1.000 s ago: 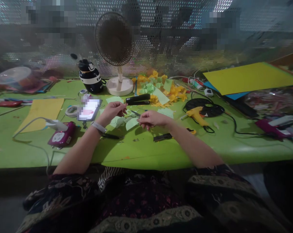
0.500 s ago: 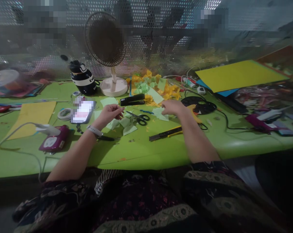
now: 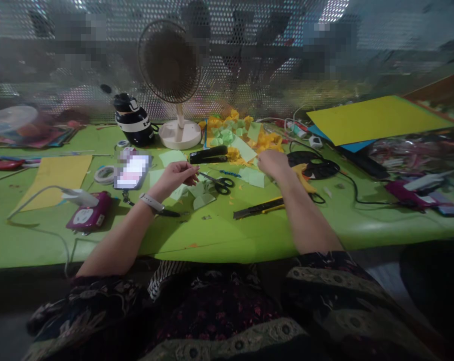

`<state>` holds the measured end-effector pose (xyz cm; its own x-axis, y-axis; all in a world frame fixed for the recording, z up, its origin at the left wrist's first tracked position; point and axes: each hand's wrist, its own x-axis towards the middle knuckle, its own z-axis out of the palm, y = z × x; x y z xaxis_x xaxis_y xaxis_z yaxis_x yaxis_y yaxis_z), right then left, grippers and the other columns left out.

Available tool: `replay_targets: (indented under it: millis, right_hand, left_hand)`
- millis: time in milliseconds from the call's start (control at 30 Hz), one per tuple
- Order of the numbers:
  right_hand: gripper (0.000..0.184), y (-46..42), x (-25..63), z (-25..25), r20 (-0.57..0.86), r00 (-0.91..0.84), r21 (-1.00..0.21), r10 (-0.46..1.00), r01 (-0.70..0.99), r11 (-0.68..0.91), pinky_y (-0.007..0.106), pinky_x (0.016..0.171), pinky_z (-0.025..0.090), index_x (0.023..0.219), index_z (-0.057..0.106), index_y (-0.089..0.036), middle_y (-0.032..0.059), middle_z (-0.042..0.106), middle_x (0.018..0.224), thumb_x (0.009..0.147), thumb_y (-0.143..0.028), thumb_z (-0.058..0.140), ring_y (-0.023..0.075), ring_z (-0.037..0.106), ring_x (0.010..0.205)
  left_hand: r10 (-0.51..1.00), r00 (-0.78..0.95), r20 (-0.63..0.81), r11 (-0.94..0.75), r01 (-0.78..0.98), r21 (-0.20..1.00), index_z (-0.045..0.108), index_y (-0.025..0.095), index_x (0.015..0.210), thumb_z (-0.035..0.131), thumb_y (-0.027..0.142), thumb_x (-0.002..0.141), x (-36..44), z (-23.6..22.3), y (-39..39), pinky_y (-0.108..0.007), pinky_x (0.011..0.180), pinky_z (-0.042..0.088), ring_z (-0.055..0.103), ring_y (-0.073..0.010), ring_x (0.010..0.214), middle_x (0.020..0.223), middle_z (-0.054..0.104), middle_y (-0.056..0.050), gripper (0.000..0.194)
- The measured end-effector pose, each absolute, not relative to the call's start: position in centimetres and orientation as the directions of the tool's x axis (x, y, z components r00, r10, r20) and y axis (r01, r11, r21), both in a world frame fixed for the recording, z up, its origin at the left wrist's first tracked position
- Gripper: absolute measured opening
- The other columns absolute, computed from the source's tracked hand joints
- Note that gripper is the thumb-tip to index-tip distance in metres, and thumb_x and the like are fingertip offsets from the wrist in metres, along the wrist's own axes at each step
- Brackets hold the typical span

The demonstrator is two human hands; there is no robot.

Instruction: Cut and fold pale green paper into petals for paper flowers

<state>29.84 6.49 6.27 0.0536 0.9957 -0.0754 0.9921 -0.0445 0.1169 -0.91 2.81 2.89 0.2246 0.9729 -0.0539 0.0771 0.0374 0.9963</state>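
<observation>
My left hand (image 3: pixel 178 179), with a pale band on its wrist, hovers left of the black-handled scissors (image 3: pixel 222 185). Its thumb and fingers are drawn together; anything between them is too small to make out. Pale green paper pieces (image 3: pixel 204 196) lie just below and around it. My right hand (image 3: pixel 274 164) reaches down beside a light green paper piece (image 3: pixel 252 177) and the orange-yellow paper cutouts (image 3: pixel 271 142). The back of the hand hides most of its fingers. A black stapler (image 3: pixel 208 155) and a blue twisted strand (image 3: pixel 230 173) lie between my hands. Nearer me rests a utility knife (image 3: pixel 257 207).
A fan (image 3: pixel 179 134) and a dark bottle (image 3: pixel 135 123) stand at the back. To the left are a phone (image 3: pixel 132 171), a tape roll (image 3: pixel 104 174) and a purple power adapter (image 3: pixel 89 213). A black reel (image 3: pixel 313 165) and yellow sheets (image 3: pixel 381 119) lie right.
The view has shifted slightly, so the table appears farther right. My right fingertips have drawn back a little from the light green paper. My left fingers are more curled.
</observation>
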Motion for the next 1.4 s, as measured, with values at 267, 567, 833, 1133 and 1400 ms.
replay_targets:
  millis: [267,567,833,1133,1400]
  right_hand:
    - [0.032,1.3,23.7,6.8,0.498,-0.337,-0.15,0.799,0.874,0.462,0.038,0.08,0.047,0.094,0.072,-0.018,0.0132,0.071,0.096,0.103,-0.028,0.043,0.0253,0.062,0.088]
    - [0.027,-0.2,20.1,3.5,0.549,-0.605,0.011,0.577,0.696,0.718,0.044,0.091,0.048,0.095,0.072,-0.017,0.0143,0.07,0.109,0.102,-0.018,0.046,0.026,0.061,0.097]
    - [0.014,0.4,21.1,3.8,0.637,-0.431,-0.359,0.639,0.569,0.74,0.046,0.103,0.049,0.095,0.072,-0.024,0.0101,0.066,0.125,0.098,-0.028,0.06,0.0259,0.061,0.119]
    - [0.032,0.7,20.6,3.8,0.446,-0.311,-0.783,0.839,0.318,0.535,0.042,0.098,0.053,0.084,0.063,-0.021,0.01,0.07,0.111,0.089,-0.052,0.069,0.0234,0.066,0.106]
    - [0.05,0.5,20.3,4.0,0.275,-0.272,-0.912,0.922,0.229,0.339,0.032,0.077,0.055,0.087,0.058,-0.022,0.0025,0.066,0.087,0.073,-0.066,0.078,0.0169,0.063,0.079]
  left_hand:
    - [0.877,0.445,-0.181,0.248,-0.096,0.964,0.074,0.012,0.095,0.066,0.061,0.089,1.4,3.0,0.7,-0.032,0.076,0.061,0.076,-0.0208,0.084,0.095,0.078,-0.016,0.05]
    - [0.873,0.462,-0.157,0.351,-0.371,0.86,0.061,0.016,0.081,0.069,0.041,0.091,2.3,2.6,0.4,-0.031,0.083,0.059,0.065,-0.0113,0.068,0.068,0.064,0.0,0.029]
    - [0.897,0.415,-0.15,0.321,-0.38,0.868,0.067,0.016,0.086,0.061,0.025,0.089,1.9,2.8,0.6,-0.037,0.086,0.059,0.073,-0.0183,0.081,0.084,0.077,-0.008,0.012]
    - [0.874,0.482,-0.057,0.259,-0.363,0.895,0.069,0.014,0.09,0.076,0.043,0.082,1.9,2.3,0.7,-0.041,0.087,0.06,0.075,-0.0225,0.089,0.095,0.078,-0.011,0.031]
    - [0.889,0.456,-0.044,0.24,-0.381,0.893,0.067,0.012,0.077,0.072,0.017,0.081,1.9,2.1,0.6,-0.042,0.089,0.061,0.075,-0.0182,0.078,0.079,0.075,-0.007,0.008]
